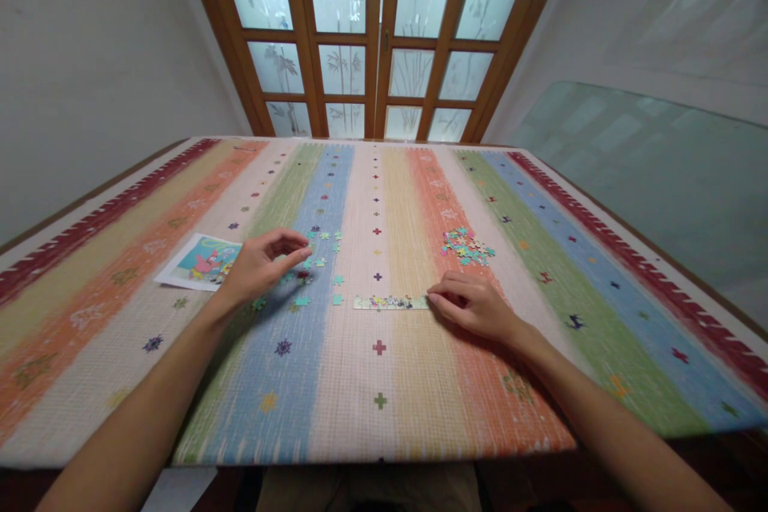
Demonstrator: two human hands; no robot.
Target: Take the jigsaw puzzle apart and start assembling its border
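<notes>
Head view shows me both bare hands out over a counter (384,432) covered with a striped woven cloth. My right hand (474,304) lies low on the cloth, fingers curled together, fingertips touching the right end of a joined strip of puzzle pieces (391,302). That strip lies flat, its long axis running straight across from side to side, one end at the right hand's fingertips and the other reaching out toward the left hand. Just beyond the right hand, a little farther from me, sits a small heap of loose pieces (468,246).

My left hand (261,264) is raised slightly off the cloth, thumb and forefinger drawn close as if pinching; I cannot tell whether a piece sits between them. Scattered single pieces (318,264) lie around and just past its fingertips, spread between the two hands. On the outer side of the left hand, near the wrist, lies a picture card (201,262) showing a cartoon, flat and tilted a bit.

The cloth runs in long stripes of red, orange, cream, green and blue away from me, dotted with small crosses and stars. Past the counter's far edge stand wooden doors (378,40) with frosted glass panes, pale walls either side, and a glass sheet (660,184) leans at the right.
</notes>
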